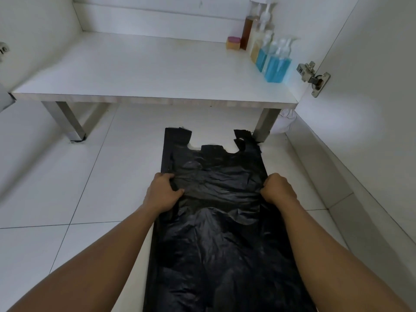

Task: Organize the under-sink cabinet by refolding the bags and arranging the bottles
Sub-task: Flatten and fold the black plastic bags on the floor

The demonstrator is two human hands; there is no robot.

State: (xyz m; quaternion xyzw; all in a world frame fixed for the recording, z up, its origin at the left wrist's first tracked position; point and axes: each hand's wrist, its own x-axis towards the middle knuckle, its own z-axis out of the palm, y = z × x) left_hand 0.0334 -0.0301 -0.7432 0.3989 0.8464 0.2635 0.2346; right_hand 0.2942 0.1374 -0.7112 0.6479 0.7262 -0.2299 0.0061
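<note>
A: Fingers (169,176) of the left hand (161,192), what state?
B: Curled, pinching the black bag's (216,233) left edge. The right hand (278,190) pinches its right edge.
A: And the bag?
B: Flat on the floor (101,176) between the 2 sets of fingers, handles beyond them. The bottles (273,64) stand well beyond, to the right.

The bag (216,233) is glossy black all over, its creases catching a grey sheen. The floor (67,176) is white tile crossed by thin dark grout lines. The shelf (135,68) is white on top, with a pale grey-beige streaked grain along its front edge. Its legs (74,124) are dull silver-grey. The blue bottles (278,68) hold bright turquoise liquid under clear-white pumps. The amber bottle (246,33) is brown-gold and the yellow bottle (255,50) pale straw. The sponge (233,43) is pink over yellow. The hinge (313,77) is silver and the door (371,64) plain white.
</note>
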